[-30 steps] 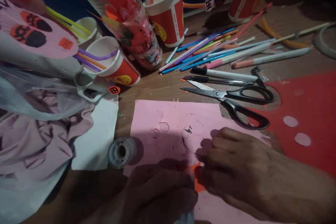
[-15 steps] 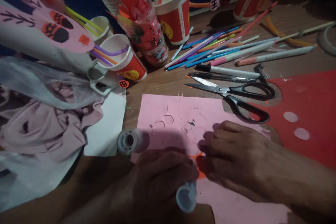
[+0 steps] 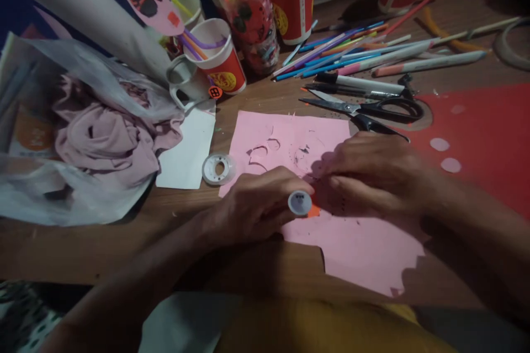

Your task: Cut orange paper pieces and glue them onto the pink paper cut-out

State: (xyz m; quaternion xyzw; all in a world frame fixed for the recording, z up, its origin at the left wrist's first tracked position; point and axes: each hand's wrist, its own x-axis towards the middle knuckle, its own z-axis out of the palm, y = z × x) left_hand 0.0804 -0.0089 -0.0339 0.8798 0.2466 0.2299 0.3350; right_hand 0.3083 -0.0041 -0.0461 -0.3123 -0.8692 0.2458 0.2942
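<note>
My left hand [image 3: 252,204] is closed round a small glue stick [image 3: 300,202], whose round white end faces the camera. My right hand [image 3: 372,174] lies fingers together on a pink paper sheet [image 3: 356,248], pressing a small orange paper scrap [image 3: 313,210] that shows between the two hands. The glue stick touches that scrap. The white glue cap [image 3: 218,169] lies on the wooden table just left of the pink sheet.
Black-handled scissors [image 3: 364,108] and pens lie beyond the pink sheet, with a fan of coloured straws [image 3: 331,55] behind them. Red paper cups [image 3: 221,63] stand at the back. A red sheet [image 3: 480,138] with punched holes lies right; a plastic bag [image 3: 83,138] with cloth left.
The view has tilted down and pulled back, so everything sits higher in frame. The glue stick in my left hand has come into view and now points its end at the camera.
</note>
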